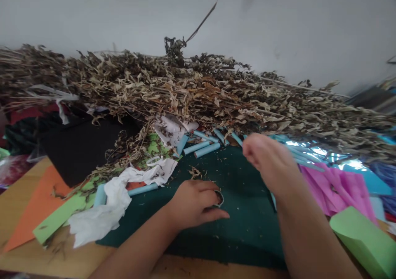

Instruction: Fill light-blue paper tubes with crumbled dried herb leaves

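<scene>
My left hand [193, 202] rests on a dark green cloth [244, 213] with its fingers curled around a small ring-shaped object, perhaps a roll of tape [218, 198]. My right hand [266, 159] is raised above the cloth with its fingers bunched together; it is blurred, and whether it pinches anything is unclear. Just beyond both hands lie several light blue paper rolls [202, 146]. A large heap of dried leafy stems [192, 93] fills the back of the table.
Crumpled white paper [111, 204] lies left of my left hand, beside green [62, 217] and orange paper sheets [40, 204]. Pink [337, 188] and green paper [365, 242] sit at the right. A black cloth [80, 151] is at the left, a white wall behind.
</scene>
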{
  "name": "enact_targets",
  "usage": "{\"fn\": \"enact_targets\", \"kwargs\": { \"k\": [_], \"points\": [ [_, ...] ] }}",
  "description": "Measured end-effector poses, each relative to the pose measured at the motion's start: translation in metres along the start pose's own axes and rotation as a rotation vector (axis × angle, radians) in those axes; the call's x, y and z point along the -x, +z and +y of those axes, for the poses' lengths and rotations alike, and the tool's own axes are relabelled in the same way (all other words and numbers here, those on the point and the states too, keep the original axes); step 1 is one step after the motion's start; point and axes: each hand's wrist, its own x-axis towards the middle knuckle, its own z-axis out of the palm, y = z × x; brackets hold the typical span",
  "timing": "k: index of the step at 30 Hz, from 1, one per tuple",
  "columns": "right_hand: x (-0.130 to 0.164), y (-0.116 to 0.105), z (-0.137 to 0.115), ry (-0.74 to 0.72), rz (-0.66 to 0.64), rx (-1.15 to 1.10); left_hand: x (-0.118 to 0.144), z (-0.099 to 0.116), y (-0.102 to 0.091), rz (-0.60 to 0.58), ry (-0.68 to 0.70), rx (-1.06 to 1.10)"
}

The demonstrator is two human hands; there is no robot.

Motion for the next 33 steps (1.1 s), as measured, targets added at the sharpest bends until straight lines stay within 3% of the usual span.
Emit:
{"fn": "enact_targets", "kwargs": {
  "k": [1, 3, 6, 9, 12, 19, 26, 29, 33],
  "points": [
    [-0.003, 0.0, 0.01, 0.058, 0.007, 0.355, 0.0, -0.001, 0.005, 0.045, 0.017, 0.009],
    [-0.006, 0.005, 0.034, 0.18, -0.158, 0.865, 0.0, -0.001, 0.014, 0.126, 0.026, 0.033],
    [-0.004, 0.017, 0.07, 0.215, -0.193, 0.987, 0.0, 0.001, 0.019, 0.205, 0.004, 0.063],
    [0.004, 0.024, 0.095, 0.214, -0.189, 1.029, 0.002, 0.004, 0.01, 0.259, -0.014, 0.058],
    [0.01, 0.025, 0.101, 0.158, -0.197, 1.037, 0.005, 0.0, -0.007, 0.331, -0.111, 0.048],
    [0.015, 0.041, 0.081, -0.09, -0.347, 0.928, 0.011, -0.023, -0.021, 0.402, -0.267, -0.025],
    [0.003, 0.073, 0.075, -0.107, -0.407, 0.9, 0.026, -0.049, -0.031, 0.637, -0.433, -0.069],
    [-0.002, 0.081, 0.071, -0.145, -0.436, 0.9, 0.022, -0.045, -0.031, 0.599, -0.412, -0.092],
    [-0.001, 0.088, 0.066, -0.191, -0.457, 0.915, 0.014, -0.027, -0.023, 0.455, -0.257, -0.126]
  ]
}}
